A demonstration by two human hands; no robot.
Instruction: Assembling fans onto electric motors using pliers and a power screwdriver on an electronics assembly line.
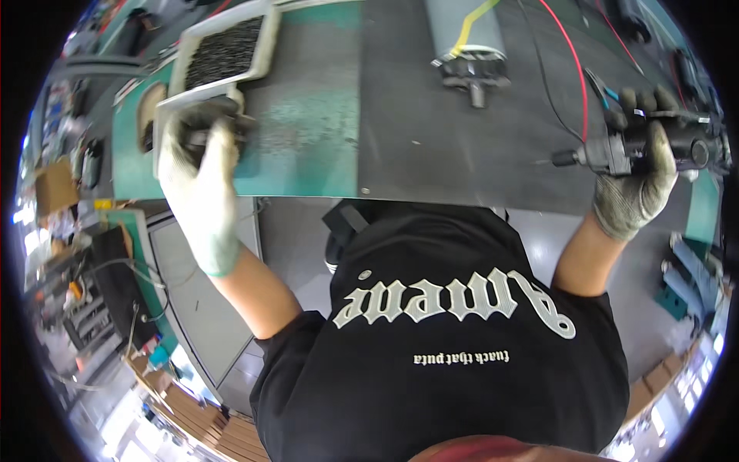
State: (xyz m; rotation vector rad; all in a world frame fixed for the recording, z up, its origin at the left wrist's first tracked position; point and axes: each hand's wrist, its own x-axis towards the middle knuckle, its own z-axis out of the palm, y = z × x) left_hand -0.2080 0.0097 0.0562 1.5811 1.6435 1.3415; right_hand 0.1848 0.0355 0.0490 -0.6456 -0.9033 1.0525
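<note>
- We see the left hand [202,173], in a pale glove, at the left of the bench, over the near white box [185,97].
- Its fingers are curled and blurred by motion; we cannot tell whether they hold anything.
- Just beyond it, on the far left, we note a white tray [266,46] full of small dark pieces [223,52].
- We find the right hand [633,192], gloved too, at the right, its fingers wrapped around a black power tool [645,146].
- We see the tool lying sideways, its thin tip pointing left above the dark mat [446,154].
- Near it we note blue-handled pliers [599,86] and a red cable [576,61].
- Far middle, we see a grey cylinder [454,27] with a black end.
</note>
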